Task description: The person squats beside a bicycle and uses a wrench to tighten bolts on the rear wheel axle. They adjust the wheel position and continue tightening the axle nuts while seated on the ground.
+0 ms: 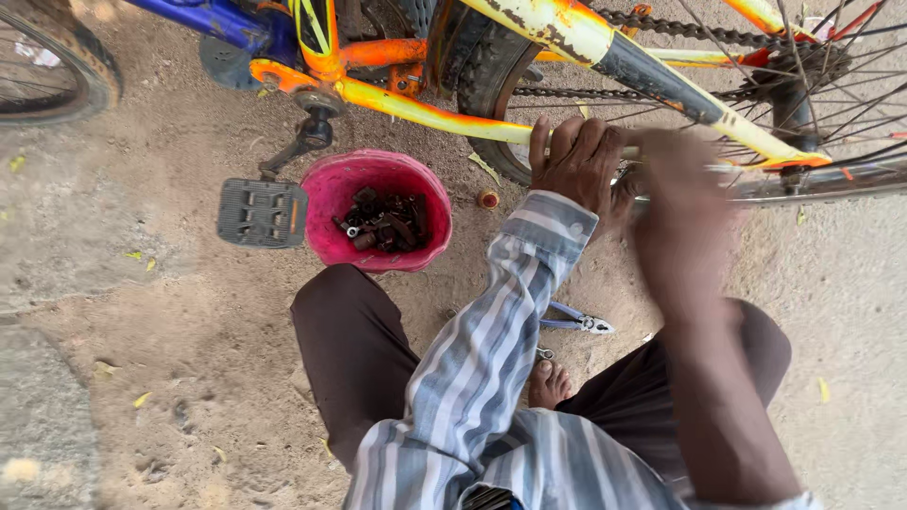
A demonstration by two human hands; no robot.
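Your left hand (576,161) is wrapped around the yellow-orange frame tube (453,118) of the upturned bicycle, fingers curled over the top of the tube and clamped on it. The striped sleeve (491,321) runs down from that wrist toward the bottom of the view.

Your right hand (680,212) sits just right of the left, close to the wheel rim (812,184) and the same tube. It is motion-blurred; you cannot tell whether its fingers are together or apart, or whether it holds anything.

The tube runs from the crank area at upper left to the rear wheel (803,104) at right. The chain (661,24) crosses above it. A grey pedal (262,212) hangs on its crank arm just left of a pink bucket (340,194), which stands on the sandy ground (170,359) and holds dark metal parts (383,222).

Blue-handled pliers (576,321) lie on the ground between your knees, near your bare foot (548,382). A small red-and-yellow cap (487,198) lies between bucket and left hand.
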